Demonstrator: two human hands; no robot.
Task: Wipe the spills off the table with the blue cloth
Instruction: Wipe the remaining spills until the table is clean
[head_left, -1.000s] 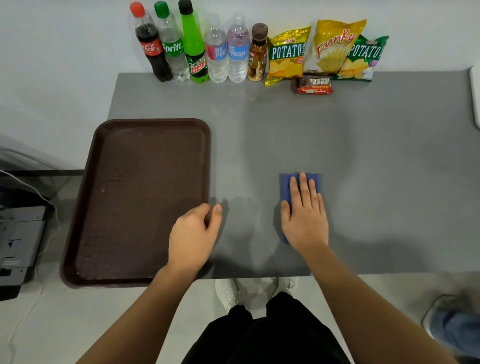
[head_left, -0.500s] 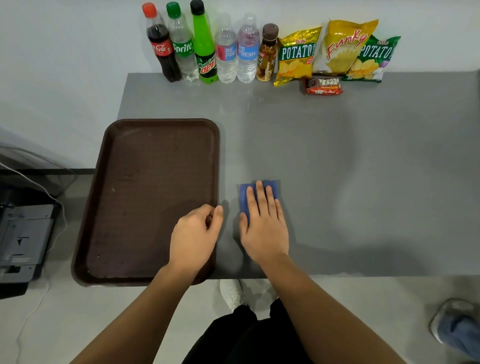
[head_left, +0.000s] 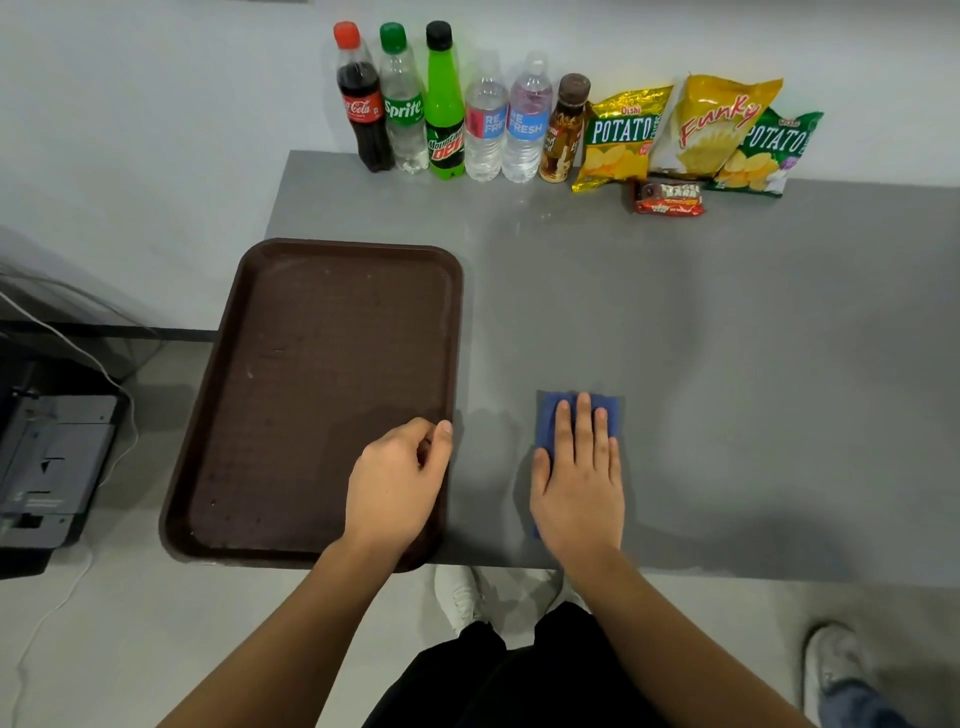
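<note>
The blue cloth (head_left: 551, 415) lies folded on the grey table (head_left: 753, 364), near its front edge. My right hand (head_left: 579, 483) presses flat on it with the fingers straight and together. Only the cloth's far end and a sliver at its left show. My left hand (head_left: 397, 478) rests on the near right corner of the brown tray (head_left: 322, 364), with its fingers curled at the rim. I cannot make out any spill on the grey surface; it only has a faint sheen.
Several drink bottles (head_left: 444, 104) and snack bags (head_left: 717, 130) line the back wall, with a small red snack pack (head_left: 667, 197) in front. The tray overhangs the table's left edge. A grey device (head_left: 52, 467) stands on the floor at left, and someone's shoe (head_left: 836, 660) at bottom right.
My right hand slid the cloth left toward the tray, then back a little to the right. My left hand stayed on the tray corner. The camera view shifted slightly.
</note>
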